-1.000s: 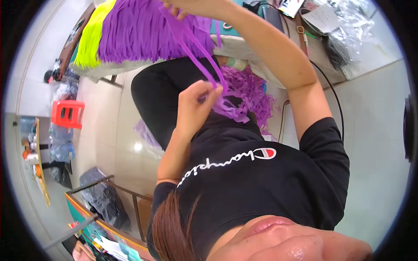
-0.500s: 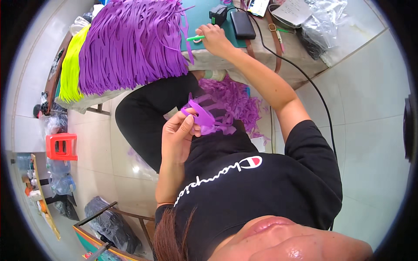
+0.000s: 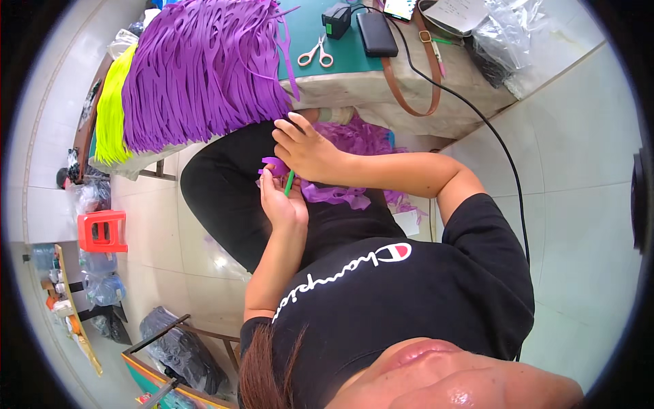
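Above my lap, my left hand [image 3: 283, 206] pinches a soft purple piece [image 3: 276, 165], a flat rubber-like sheet with cut-out openings. Its trailing purple part [image 3: 334, 195] hangs over my thigh beyond the fingers. My right hand [image 3: 310, 153] is right against the left one, closed around a slim green pen-like tool [image 3: 290, 183]. The tool points down beside the purple piece; its tip is hard to make out. Light pink-handled scissors [image 3: 320, 49] lie on the green mat [image 3: 303, 20] at the table's edge.
A thick pile of purple strips [image 3: 204, 75] overhangs the table beside yellow-green strips [image 3: 112, 112]. Purple scraps [image 3: 361, 140] heap below. A black power bank [image 3: 378, 35], a cable [image 3: 470, 105] and a brown strap [image 3: 409, 102] lie at right. A red stool [image 3: 102, 232] stands left.
My right hand has come down from the table to my left hand, bringing the green tool. The scissors it covered now show. My left hand has turned the purple piece slightly.
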Motion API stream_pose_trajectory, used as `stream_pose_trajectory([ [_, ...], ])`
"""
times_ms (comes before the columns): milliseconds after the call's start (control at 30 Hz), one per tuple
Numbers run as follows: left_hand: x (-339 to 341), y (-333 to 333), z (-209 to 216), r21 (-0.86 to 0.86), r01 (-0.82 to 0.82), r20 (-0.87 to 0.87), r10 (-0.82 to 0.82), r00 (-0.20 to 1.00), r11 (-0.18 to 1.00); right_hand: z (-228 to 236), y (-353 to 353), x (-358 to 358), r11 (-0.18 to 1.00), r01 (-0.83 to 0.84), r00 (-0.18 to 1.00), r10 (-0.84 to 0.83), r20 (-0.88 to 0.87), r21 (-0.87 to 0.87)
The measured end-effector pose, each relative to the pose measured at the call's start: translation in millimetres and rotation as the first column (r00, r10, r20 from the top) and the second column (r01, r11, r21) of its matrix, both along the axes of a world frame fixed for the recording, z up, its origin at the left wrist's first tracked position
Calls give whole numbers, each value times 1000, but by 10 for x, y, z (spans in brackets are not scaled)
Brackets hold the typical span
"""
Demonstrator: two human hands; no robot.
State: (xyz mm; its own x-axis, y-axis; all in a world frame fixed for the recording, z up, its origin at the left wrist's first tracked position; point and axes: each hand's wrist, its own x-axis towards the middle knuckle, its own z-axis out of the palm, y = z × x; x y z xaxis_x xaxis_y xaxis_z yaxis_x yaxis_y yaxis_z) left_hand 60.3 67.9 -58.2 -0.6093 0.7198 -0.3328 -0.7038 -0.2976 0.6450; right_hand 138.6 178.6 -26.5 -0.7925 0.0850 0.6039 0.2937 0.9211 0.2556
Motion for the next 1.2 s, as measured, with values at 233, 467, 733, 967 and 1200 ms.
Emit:
stream_pose_trajectory([
  [233, -54, 84, -99, -68, -53, 72, 58, 996, 996, -35, -101, -3, 987, -9, 999, 3, 40, 163],
  [467, -80, -24, 304, 40, 80, 8, -80, 997, 996, 494, 964, 270, 765, 260, 883, -436, -176, -590],
  [733, 61, -67, 602, 84, 303, -101, -294, 950, 949, 565, 3238, 1197, 461, 835, 494, -868, 42, -300],
  [967, 1, -196, 566, 99, 266, -135, -252, 958, 959, 1073, 3221, 1216, 448, 837, 446, -891, -85, -313],
  [1200, 18, -202, 621, 114, 302, -162, -282, 946, 946, 931, 3650, 1541, 401, 834, 384, -915, -122, -380],
])
